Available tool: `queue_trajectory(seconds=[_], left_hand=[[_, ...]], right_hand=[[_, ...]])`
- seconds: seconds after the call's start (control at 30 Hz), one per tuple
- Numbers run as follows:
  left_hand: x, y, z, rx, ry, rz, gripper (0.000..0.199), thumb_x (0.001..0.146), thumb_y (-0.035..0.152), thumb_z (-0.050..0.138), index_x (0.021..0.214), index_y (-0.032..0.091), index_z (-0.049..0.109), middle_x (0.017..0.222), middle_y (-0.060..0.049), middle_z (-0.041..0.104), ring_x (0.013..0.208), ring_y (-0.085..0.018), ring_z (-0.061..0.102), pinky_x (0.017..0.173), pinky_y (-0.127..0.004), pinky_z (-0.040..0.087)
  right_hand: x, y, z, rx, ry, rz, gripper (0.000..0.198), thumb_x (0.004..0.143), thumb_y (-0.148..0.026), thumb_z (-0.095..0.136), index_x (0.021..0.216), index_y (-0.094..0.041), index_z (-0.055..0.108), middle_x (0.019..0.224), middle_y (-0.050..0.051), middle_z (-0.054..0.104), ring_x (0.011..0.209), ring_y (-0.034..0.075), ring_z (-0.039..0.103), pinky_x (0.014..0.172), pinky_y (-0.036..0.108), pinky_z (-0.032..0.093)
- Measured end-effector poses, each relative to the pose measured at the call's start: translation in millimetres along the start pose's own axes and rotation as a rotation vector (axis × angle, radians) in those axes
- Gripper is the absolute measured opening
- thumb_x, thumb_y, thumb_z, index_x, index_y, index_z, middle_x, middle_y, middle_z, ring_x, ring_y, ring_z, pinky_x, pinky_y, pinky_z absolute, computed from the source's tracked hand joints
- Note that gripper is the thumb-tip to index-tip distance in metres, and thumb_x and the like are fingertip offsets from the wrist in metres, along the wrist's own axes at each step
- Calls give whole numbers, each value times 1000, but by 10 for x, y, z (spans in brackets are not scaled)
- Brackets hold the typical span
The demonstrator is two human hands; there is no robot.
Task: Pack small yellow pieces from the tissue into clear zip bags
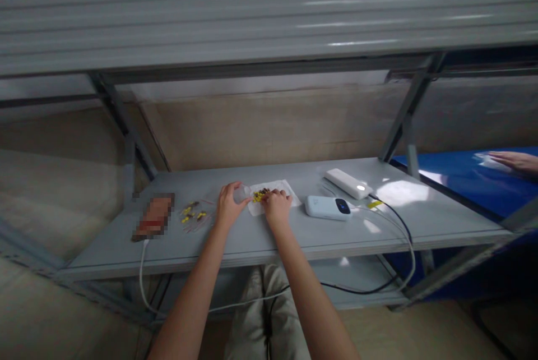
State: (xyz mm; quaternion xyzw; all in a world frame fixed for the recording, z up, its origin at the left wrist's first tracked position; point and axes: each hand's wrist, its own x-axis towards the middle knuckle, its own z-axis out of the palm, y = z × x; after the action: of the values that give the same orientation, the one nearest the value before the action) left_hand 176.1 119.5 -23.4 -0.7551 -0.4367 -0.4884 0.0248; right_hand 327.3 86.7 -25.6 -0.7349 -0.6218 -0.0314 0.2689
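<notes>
A small clear plastic cup (pixel 241 193) is tipped on its side in my left hand (pixel 229 203), fingers and thumb wrapped round it. Its mouth faces a heap of small yellow and dark brown pieces (pixel 259 195) on a white sheet (pixel 290 190). My right hand (pixel 277 204) bends over the right side of that heap, its fingers curled down and closed together. What is between those fingertips is hidden. Left of my left hand, clear bags (pixel 195 224) with more yellow and dark pieces lie on the grey table.
A phone-like blurred object (pixel 154 216) with a white cable lies at left. Right of the sheet are a light blue power bank (pixel 328 208) and a white power bank (pixel 347 183) with cables. Metal shelf posts frame the table (pixel 260 245). Another person's hand (pixel 519 162) rests over a blue surface.
</notes>
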Motion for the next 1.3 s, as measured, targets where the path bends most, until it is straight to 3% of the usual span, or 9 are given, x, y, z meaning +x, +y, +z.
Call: queue_trajectory(seconds=[0.3, 0.53, 0.73, 0.9, 1.03, 1.3], left_hand=[[-29, 14, 28, 23, -111, 66, 52, 62, 37, 73, 105, 20, 49, 97, -6, 60, 93, -22, 55, 83, -35, 44], [-30, 2, 34, 27, -101, 52, 50, 62, 37, 73, 103, 20, 50, 98, -6, 60, 91, -22, 57, 82, -34, 45], [-37, 7, 38, 23, -103, 44, 49, 63, 38, 72, 103, 20, 50, 94, -6, 60, 89, -21, 57, 81, -34, 46], [-47, 4, 52, 18, -135, 58, 49, 63, 37, 72, 104, 20, 50, 94, -5, 60, 90, -21, 56, 81, -34, 46], [-46, 9, 49, 10, -142, 63, 47, 63, 33, 73, 103, 20, 52, 92, -5, 60, 90, -20, 57, 80, -34, 47], [-27, 16, 28, 20, -103, 38, 48, 63, 39, 72, 102, 20, 51, 92, -5, 62, 88, -21, 58, 80, -34, 46]], right_hand=[[52, -39, -111, 238, 66, 42, 22, 83, -34, 50, 88, -25, 69, 96, 4, 66, 92, 20, 51, 72, 29, 28], [18, -11, -31, 38, 2, 41, 20, 81, -32, 52, 86, -22, 70, 93, 9, 65, 93, 22, 50, 76, 32, 27], [18, 23, -25, 2, 24, 25, 23, 83, -22, 47, 88, -18, 69, 91, 12, 65, 92, 24, 50, 77, 35, 27], [87, -7, -42, 262, 102, 8, 22, 83, -32, 50, 88, -25, 70, 97, 5, 65, 94, 20, 49, 77, 30, 30], [138, -40, -37, 463, -13, -99, 25, 84, -38, 48, 91, -28, 70, 99, 0, 64, 90, 15, 53, 73, 24, 34], [-2, 32, -111, 68, 81, 161, 23, 84, -29, 49, 97, -24, 67, 100, 10, 62, 96, 23, 48, 76, 34, 27]])
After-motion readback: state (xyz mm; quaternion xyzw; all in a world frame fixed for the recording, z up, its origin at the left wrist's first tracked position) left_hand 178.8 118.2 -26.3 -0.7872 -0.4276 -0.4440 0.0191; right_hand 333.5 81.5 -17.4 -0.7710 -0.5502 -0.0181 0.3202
